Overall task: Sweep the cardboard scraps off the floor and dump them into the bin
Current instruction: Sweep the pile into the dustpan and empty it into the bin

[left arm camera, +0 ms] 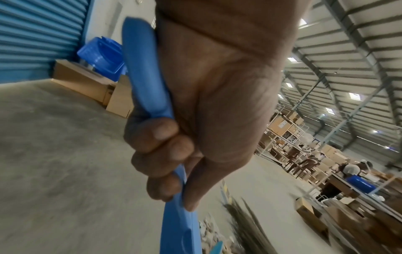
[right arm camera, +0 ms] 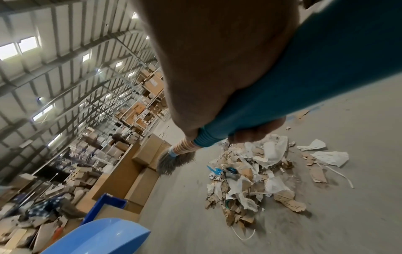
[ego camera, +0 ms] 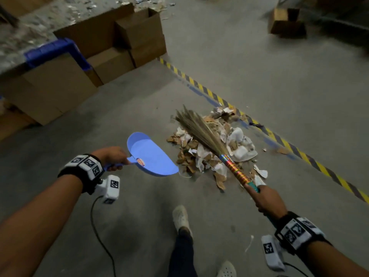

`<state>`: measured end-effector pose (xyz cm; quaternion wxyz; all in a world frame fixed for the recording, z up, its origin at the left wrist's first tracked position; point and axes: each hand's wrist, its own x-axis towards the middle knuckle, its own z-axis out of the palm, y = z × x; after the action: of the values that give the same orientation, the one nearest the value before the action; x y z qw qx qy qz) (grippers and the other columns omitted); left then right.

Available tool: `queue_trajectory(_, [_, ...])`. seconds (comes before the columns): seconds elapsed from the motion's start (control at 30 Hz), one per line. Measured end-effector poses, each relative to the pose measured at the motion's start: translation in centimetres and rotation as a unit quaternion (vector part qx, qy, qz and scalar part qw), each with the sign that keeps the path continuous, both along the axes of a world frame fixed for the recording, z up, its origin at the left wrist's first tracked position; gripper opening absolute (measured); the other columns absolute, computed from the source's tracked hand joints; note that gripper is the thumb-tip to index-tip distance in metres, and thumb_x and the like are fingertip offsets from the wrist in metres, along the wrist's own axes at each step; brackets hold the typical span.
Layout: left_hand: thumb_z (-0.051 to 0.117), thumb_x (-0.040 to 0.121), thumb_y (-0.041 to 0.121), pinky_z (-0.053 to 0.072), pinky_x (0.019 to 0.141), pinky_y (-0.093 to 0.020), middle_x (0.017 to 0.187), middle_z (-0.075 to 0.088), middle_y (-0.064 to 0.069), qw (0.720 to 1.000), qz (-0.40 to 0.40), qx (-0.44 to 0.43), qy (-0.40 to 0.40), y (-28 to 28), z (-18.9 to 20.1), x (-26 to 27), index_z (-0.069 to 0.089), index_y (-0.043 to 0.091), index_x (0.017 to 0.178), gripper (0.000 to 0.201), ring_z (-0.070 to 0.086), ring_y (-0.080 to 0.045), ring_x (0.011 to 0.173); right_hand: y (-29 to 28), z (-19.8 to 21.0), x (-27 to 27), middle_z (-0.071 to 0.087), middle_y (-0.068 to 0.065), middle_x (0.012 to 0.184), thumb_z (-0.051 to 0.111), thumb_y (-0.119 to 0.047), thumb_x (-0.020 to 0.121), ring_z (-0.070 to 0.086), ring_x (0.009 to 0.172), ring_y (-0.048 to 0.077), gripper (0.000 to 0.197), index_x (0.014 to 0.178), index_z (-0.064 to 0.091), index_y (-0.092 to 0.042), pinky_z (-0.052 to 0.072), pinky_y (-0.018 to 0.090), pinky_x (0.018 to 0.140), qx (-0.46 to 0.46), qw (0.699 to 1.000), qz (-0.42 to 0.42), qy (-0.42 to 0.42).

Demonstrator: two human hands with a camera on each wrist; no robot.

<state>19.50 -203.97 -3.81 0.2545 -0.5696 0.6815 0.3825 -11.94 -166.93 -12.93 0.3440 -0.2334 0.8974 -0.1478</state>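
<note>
The left hand (ego camera: 111,154) was wrapped round the dustpan (ego camera: 151,154) handle, the right hand (ego camera: 267,200) round the broom (ego camera: 201,132) grip. The scraps (ego camera: 215,148) lay heaped at the pan's three o'clock, under the bristles. They looked light, loose and likely to scatter; the pan's lip would want pressing flat to the floor (ego camera: 139,196).

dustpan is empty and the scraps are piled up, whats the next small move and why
Probably lower the dustpan, gripped by the left hand, until its lip meets the floor beside the scrap pile. It hangs empty, and the broom in the right hand is over the pile.
</note>
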Motion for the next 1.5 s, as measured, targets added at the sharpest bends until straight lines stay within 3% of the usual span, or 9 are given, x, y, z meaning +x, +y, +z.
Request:
queue_trajectory(0.27, [0.054,0.095,0.013,0.024,0.034,-0.010,0.053,0.046,-0.009,0.998,-0.024,0.025,-0.054,-22.8,-3.0,-2.7,0.054,0.001,0.094,0.013,0.030,-0.010,0.028,-18.3,-7.9,-4.7,0.065,0.007,0.062,0.042,-0.070,0.088,0.064,0.054,0.022,0.060,0.069,0.059,-0.015,0.056,0.039,0.057,0.067,0.993,0.083,0.050])
queue_trajectory(0.47, [0.055,0.095,0.013,0.022,0.037,-0.010,0.049,0.045,-0.009,1.000,0.004,-0.006,-0.024,-37.5,-9.0,-5.0,0.057,0.000,0.095,0.013,0.027,-0.011,0.028,-33.2,-15.4,-7.5,0.061,0.006,0.071,0.047,-0.057,0.092,0.061,0.068,0.025,0.045,0.081,0.058,-0.015,0.046,0.033,0.059,0.097,0.982,0.144,0.069])
queue_trajectory(0.57, [0.054,0.095,0.011,0.022,0.035,-0.011,0.054,0.045,-0.011,1.000,0.009,0.015,-0.022,-41.7,-15.9,-6.8,0.056,-0.001,0.104,0.016,0.028,-0.011,0.027,-40.3,-21.0,-8.9,0.060,0.007,0.075,0.043,-0.058,0.093,0.061,0.072,0.028,0.051,0.088,0.060,-0.010,0.044,0.032,0.058,0.109,0.974,0.180,0.083])
queue_trajectory(0.67, [0.053,0.096,0.010,0.024,0.032,-0.012,0.056,0.044,-0.012,0.999,0.025,0.031,-0.014,-43.7,-26.4,-8.3,0.054,-0.005,0.111,0.022,0.030,-0.011,0.027,-46.9,-27.8,-10.2,0.060,0.007,0.082,0.042,-0.053,0.096,0.057,0.074,0.029,0.043,0.095,0.058,-0.012,0.037,0.031,0.059,0.090,0.971,0.209,0.073])
queue_trajectory(0.83, [0.055,0.093,0.007,0.029,0.031,-0.017,0.056,0.047,-0.013,0.999,0.033,-0.007,0.001,-42.2,-44.1,-9.9,0.059,-0.009,0.102,0.019,0.033,-0.015,0.029,-54.6,-40.1,-11.5,0.059,0.007,0.090,0.041,-0.048,0.098,0.053,0.075,0.025,0.040,0.108,0.058,-0.012,0.041,0.032,0.064,0.083,0.968,0.231,0.043])
queue_trajectory(0.97, [0.054,0.091,0.005,0.028,0.030,-0.018,0.053,0.047,-0.013,0.999,0.039,-0.022,0.007,-38.2,-54.6,-11.5,0.061,-0.004,0.098,0.014,0.033,-0.015,0.028,-53.1,-48.0,-12.5,0.063,0.013,0.108,0.043,-0.043,0.097,0.060,0.093,0.032,0.041,0.114,0.057,-0.010,0.045,0.033,0.074,0.134,0.958,0.249,0.043])
queue_trajectory(1.1, [0.055,0.092,0.008,0.027,0.030,-0.019,0.055,0.048,-0.013,1.000,0.027,-0.003,0.012,-33.8,-61.0,-14.3,0.062,0.000,0.099,0.013,0.034,-0.017,0.031,-45.4,-52.5,-14.8,0.064,0.015,0.108,0.041,-0.046,0.096,0.060,0.089,0.032,0.044,0.110,0.058,-0.008,0.042,0.032,0.070,0.181,0.957,0.222,0.048])
queue_trajectory(1.3, [0.053,0.094,0.010,0.027,0.030,-0.017,0.059,0.049,-0.014,0.998,0.019,0.022,0.055,-26.8,-63.6,-20.2,0.061,-0.001,0.103,0.016,0.034,-0.016,0.034,-30.0,-53.6,-19.8,0.065,0.014,0.089,0.037,-0.052,0.096,0.063,0.079,0.035,0.038,0.099,0.053,-0.018,0.045,0.036,0.064,0.162,0.966,0.191,0.064])
queue_trajectory(1.5, [0.057,0.093,0.015,0.027,0.033,-0.016,0.057,0.048,-0.013,0.996,0.004,0.053,0.073,-19.6,-63.0,-24.6,0.056,0.021,0.112,0.020,0.033,-0.013,0.032,-16.1,-50.5,-23.3,0.058,0.002,0.073,0.037,-0.057,0.093,0.055,0.066,0.023,0.039,0.100,0.056,-0.024,0.036,0.031,0.053,0.168,0.972,0.157,0.050])
